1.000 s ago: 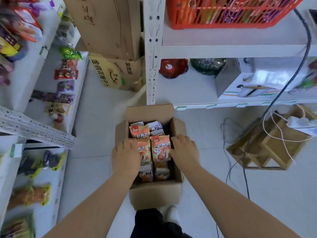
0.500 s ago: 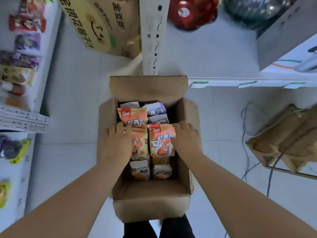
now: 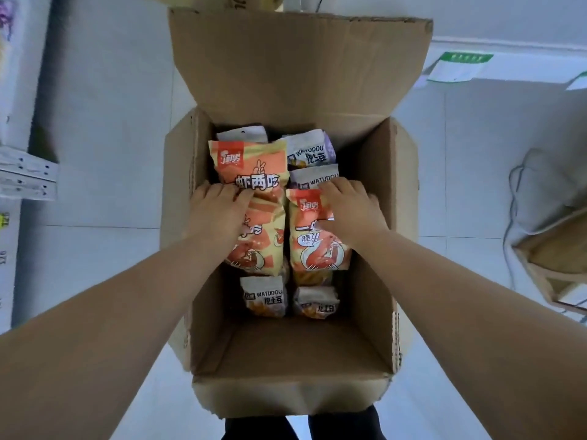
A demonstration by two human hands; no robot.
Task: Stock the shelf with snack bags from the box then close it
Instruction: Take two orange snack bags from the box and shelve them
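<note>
Centrally, a cardboard box (image 3: 371, 249) is shown standing open on the pale tiled floor (image 3: 104, 185). Its far flap (image 3: 298, 65) is raised and leans away, and the other flaps are folded outward. Snack bags (image 3: 314, 179) are packed in two columns in the far part of the box; the bottom against the near wall is left bare.

In the left column, a far orange bag (image 3: 251, 166) is followed toward the near wall by a left orange bag (image 3: 257, 249). A right orange bag (image 3: 317, 252) is laid just beside the latter, the two touching along their sides. Small white-and-purple bags (image 3: 313, 150) are tucked toward the far wall of the box, and two more lie on the near side of the orange ones.

The left hand (image 3: 219, 214) is placed on the top of the left orange bag, fingers curled into the crumpled wrapper; the thumb is hidden. The right hand (image 3: 352, 214) is clasped on the top of the right orange bag, with fingers hooked over its upper edge and the thumb pressed on the printed face.

Left of the box, a white shelf (image 3: 28, 176) is partly seen. Beyond the far right corner of the box, a green-and-white label (image 3: 460, 63) is fixed to a shelf edge. To the right of the box stand a wooden crate (image 3: 552, 249) and a loose cable (image 3: 516, 185). Dark trousers (image 3: 343, 427) show below the near wall.
</note>
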